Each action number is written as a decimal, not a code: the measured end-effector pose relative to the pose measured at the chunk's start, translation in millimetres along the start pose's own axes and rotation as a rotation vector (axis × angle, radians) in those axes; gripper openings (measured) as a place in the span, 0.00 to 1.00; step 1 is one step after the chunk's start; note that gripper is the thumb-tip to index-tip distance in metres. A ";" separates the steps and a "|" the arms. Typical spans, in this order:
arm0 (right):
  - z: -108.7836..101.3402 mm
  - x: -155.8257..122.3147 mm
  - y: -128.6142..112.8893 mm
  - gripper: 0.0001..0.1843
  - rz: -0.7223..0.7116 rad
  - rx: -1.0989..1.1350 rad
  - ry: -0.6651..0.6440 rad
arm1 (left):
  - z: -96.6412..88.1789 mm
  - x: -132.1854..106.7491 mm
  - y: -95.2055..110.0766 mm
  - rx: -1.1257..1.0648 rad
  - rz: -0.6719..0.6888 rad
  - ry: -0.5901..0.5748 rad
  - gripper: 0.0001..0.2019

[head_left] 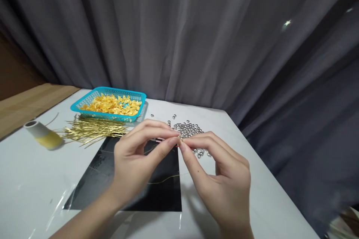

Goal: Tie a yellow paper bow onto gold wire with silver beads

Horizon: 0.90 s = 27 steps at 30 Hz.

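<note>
My left hand [140,149] and my right hand [221,168] meet fingertip to fingertip above the table, thumbs and forefingers pinched together. Something tiny sits between the tips, mostly hidden by the fingers; I cannot make out its kind. A thin gold wire [164,182] curves below the hands, over a black mat [157,198]; whether it runs up into the pinch cannot be told. Just behind the fingertips lies a loose pile of shiny silver beads [190,129]. A small red-tipped item behind the fingers is largely covered.
A blue basket [73,107] with yellow bow-shaped pieces [112,104] stands at the back left. Before it lies a bundle of gold wires [94,130]. A white and yellow cone [45,136] is at the left on the white table [25,179]. A grey curtain [179,37] hangs behind.
</note>
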State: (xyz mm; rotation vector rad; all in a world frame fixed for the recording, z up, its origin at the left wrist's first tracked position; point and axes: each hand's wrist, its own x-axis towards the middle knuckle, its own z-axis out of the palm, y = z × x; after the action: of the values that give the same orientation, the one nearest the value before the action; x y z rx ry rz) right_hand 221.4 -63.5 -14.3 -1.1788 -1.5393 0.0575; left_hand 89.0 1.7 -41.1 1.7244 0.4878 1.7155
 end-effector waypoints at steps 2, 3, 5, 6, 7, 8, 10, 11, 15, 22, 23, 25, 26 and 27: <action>0.1 -0.4 -0.6 0.07 -0.023 -0.013 0.012 | 1.4 -2.5 -1.0 0.023 0.060 0.020 0.12; 0.1 -0.5 -1.0 0.07 -0.038 -0.023 0.017 | 1.8 -3.5 -1.6 0.033 0.095 0.019 0.12; 0.4 -0.9 -1.6 0.07 -0.065 -0.053 0.033 | 2.3 -4.7 -2.8 0.057 0.175 0.016 0.13; 0.7 -1.1 -1.8 0.07 -0.076 -0.073 0.043 | 2.5 -5.0 -3.3 0.070 0.211 0.016 0.13; 1.0 -1.4 -1.9 0.07 -0.089 -0.094 0.055 | 2.7 -5.3 -3.7 0.083 0.239 0.018 0.13; 1.3 -1.7 -1.9 0.07 -0.101 -0.114 0.064 | 3.0 -5.5 -3.9 0.095 0.259 0.020 0.13; 2.1 -2.4 -2.0 0.06 -0.125 -0.142 0.076 | 3.6 -6.0 -3.3 0.119 0.279 0.025 0.13; 2.4 -2.6 -2.2 0.06 -0.135 -0.150 0.077 | 3.9 -6.1 -2.5 0.135 0.284 0.028 0.14; 3.5 -2.2 -3.0 0.06 -0.162 -0.162 0.076 | 4.3 -5.7 2.6 0.210 0.301 0.040 0.13; 4.7 -1.6 -3.3 0.06 -0.195 -0.207 0.074 | 3.1 -2.9 8.5 0.303 0.360 -0.007 0.11; 4.7 -2.0 -3.1 0.05 -0.198 -0.212 0.067 | 2.8 -2.9 8.7 0.310 0.366 -0.012 0.11; 4.2 -3.0 -2.9 0.05 -0.203 -0.213 0.063 | 2.3 -2.9 9.1 0.321 0.377 -0.025 0.11; 3.8 -3.3 -2.8 0.05 -0.204 -0.211 0.061 | 2.0 -2.9 9.4 0.328 0.381 -0.032 0.11; 3.5 -3.4 -2.9 0.06 -0.202 -0.211 0.057 | 1.8 -2.9 9.7 0.335 0.385 -0.039 0.11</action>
State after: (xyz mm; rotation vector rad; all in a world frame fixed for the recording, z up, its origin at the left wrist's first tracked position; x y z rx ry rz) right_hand 216.4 -65.4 -16.3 -1.1709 -1.6355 -0.2765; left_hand 88.8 -7.6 -36.6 2.2026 0.4678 1.9427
